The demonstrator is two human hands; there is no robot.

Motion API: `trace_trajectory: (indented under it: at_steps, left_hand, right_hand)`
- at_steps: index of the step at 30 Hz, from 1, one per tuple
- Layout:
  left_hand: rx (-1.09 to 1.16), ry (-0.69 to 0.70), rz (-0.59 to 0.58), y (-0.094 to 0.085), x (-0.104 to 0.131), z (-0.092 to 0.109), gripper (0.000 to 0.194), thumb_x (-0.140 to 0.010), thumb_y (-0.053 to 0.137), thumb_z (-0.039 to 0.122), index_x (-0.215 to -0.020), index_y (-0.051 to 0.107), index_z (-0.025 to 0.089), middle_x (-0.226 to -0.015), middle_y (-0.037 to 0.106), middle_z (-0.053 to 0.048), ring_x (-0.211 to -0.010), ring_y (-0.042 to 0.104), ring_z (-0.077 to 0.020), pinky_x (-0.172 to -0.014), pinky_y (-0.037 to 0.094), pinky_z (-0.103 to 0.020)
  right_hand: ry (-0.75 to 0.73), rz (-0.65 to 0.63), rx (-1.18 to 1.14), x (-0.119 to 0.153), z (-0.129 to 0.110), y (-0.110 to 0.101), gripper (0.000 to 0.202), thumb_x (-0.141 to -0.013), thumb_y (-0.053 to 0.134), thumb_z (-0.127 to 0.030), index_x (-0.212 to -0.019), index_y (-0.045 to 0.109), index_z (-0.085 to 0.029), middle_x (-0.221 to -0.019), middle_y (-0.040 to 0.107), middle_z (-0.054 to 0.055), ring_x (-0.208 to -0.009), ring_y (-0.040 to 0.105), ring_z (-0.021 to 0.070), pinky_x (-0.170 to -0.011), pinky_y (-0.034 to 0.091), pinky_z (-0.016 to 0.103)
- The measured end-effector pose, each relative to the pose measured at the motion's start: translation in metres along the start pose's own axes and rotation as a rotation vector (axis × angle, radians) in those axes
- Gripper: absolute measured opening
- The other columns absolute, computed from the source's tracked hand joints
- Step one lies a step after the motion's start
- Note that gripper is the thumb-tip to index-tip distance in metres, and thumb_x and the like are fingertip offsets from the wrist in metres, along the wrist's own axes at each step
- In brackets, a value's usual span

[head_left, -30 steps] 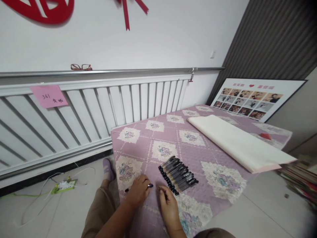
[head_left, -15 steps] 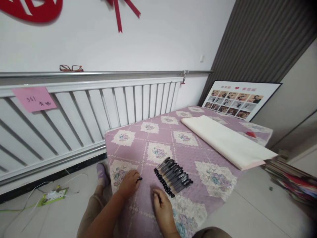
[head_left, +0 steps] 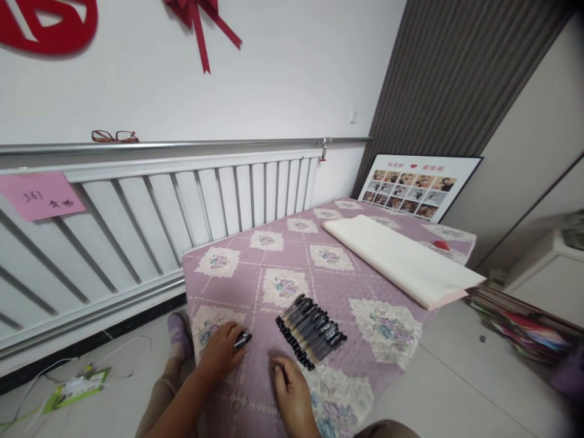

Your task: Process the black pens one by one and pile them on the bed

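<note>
My left hand (head_left: 222, 353) rests at the left side of the table, its fingers closed around a dark pen (head_left: 243, 339); one end of the pen sticks out past the fingertips, and the rest is hidden under the hand. To the right lies a row of several black capped pens (head_left: 311, 331), side by side on the purple flowered tablecloth (head_left: 255, 398). My right hand (head_left: 293, 392) is on the cloth just in front of that row, fingers curled in, thumb up, with nothing seen in it. It does not appear to touch the pens.
A folded cream sheet (head_left: 401, 258) lies across the right of the table. Behind it leans a photo board (head_left: 417, 185). A white radiator (head_left: 196, 201) runs along the left wall. A power strip (head_left: 77, 389) with cables sits on the floor. Stacked papers (head_left: 520, 328) stand at right.
More of the pen shows from my left hand, which has turned slightly. The whole view has shifted a little left. My right hand and the pen row stay about the same.
</note>
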State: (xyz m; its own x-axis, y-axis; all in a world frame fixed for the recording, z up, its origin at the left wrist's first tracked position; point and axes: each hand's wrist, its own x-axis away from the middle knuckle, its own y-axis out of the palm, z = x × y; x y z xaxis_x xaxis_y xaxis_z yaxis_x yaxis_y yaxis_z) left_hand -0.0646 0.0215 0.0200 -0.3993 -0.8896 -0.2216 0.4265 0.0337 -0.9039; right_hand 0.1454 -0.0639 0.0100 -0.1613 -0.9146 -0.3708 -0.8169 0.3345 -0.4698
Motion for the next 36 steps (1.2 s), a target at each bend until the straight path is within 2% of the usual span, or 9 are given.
trace_trajectory:
  at_steps: [5,9,11,14,23,27,30,36]
  left_hand:
    - [-0.033,-0.112,0.031,-0.004,0.032,-0.016,0.046,-0.075,0.058,0.024,-0.121,0.054,0.023,-0.126,0.054,-0.009,-0.119,0.049,-0.0262,-0.101,0.038,-0.042]
    - [-0.112,-0.182,0.029,-0.013,0.046,-0.018,0.032,-0.079,0.052,0.023,-0.111,0.06,0.022,-0.114,0.06,-0.008,-0.107,0.055,-0.0252,-0.092,0.044,-0.039]
    - [-0.129,-0.191,0.002,-0.017,0.047,-0.016,0.022,-0.083,0.048,0.024,-0.099,0.063,0.022,-0.103,0.062,-0.007,-0.097,0.058,-0.0233,-0.085,0.046,-0.036]
    - [-0.139,-0.204,-0.022,-0.02,0.044,-0.013,0.02,-0.086,0.044,0.024,-0.089,0.064,0.022,-0.094,0.062,-0.005,-0.09,0.059,-0.0213,-0.081,0.046,-0.033]
    - [-0.124,-0.199,-0.01,-0.012,0.03,-0.019,0.023,-0.088,0.042,0.02,-0.094,0.064,0.021,-0.096,0.063,-0.006,-0.094,0.058,-0.0209,-0.087,0.044,-0.035]
    - [-0.115,-0.215,0.11,-0.009,0.03,-0.02,0.026,-0.086,0.044,0.022,-0.105,0.062,0.021,-0.103,0.062,-0.007,-0.102,0.056,-0.0233,-0.092,0.044,-0.039]
    - [-0.063,-0.174,0.204,0.0,0.034,-0.007,0.028,-0.086,0.043,0.023,-0.107,0.062,0.022,-0.106,0.062,-0.008,-0.104,0.056,-0.0247,-0.094,0.044,-0.042]
    - [0.104,-0.041,0.178,0.034,0.046,0.048,0.024,-0.086,0.045,0.021,-0.1,0.064,0.024,-0.106,0.063,-0.009,-0.103,0.058,-0.0239,-0.09,0.048,-0.039]
  right_hand:
    - [-0.001,0.0,-0.013,-0.001,-0.004,-0.002,0.022,-0.084,0.046,-0.022,-0.087,0.068,-0.022,-0.087,0.072,0.006,-0.083,0.067,0.0189,-0.076,0.054,0.03]
    - [-0.012,-0.007,-0.008,0.0,-0.004,-0.002,0.022,-0.083,0.047,-0.02,-0.088,0.068,-0.022,-0.087,0.071,0.005,-0.083,0.067,0.0188,-0.077,0.054,0.029]
    - [-0.015,-0.006,0.0,0.0,-0.003,-0.001,0.021,-0.083,0.047,-0.02,-0.088,0.068,-0.022,-0.087,0.071,0.005,-0.083,0.067,0.0187,-0.077,0.054,0.029]
    - [-0.017,-0.008,0.015,0.0,-0.001,0.0,0.022,-0.084,0.047,-0.019,-0.089,0.068,-0.022,-0.089,0.071,0.005,-0.084,0.067,0.0186,-0.077,0.053,0.029]
    - [-0.029,-0.019,0.022,0.0,-0.002,-0.001,0.022,-0.085,0.045,-0.019,-0.089,0.067,-0.022,-0.087,0.071,0.005,-0.084,0.067,0.0183,-0.077,0.053,0.029]
    - [-0.028,-0.021,0.023,0.0,-0.003,0.0,0.022,-0.085,0.045,-0.019,-0.087,0.067,-0.023,-0.086,0.071,0.004,-0.083,0.066,0.0183,-0.076,0.053,0.029]
    - [-0.033,-0.019,0.02,0.0,-0.003,0.0,0.023,-0.084,0.045,-0.018,-0.087,0.067,-0.023,-0.088,0.071,0.004,-0.084,0.066,0.0183,-0.077,0.053,0.029]
    - [-0.025,0.002,0.02,0.001,-0.005,0.0,0.024,-0.083,0.044,-0.016,-0.087,0.067,-0.022,-0.086,0.07,0.004,-0.082,0.066,0.0176,-0.076,0.053,0.029]
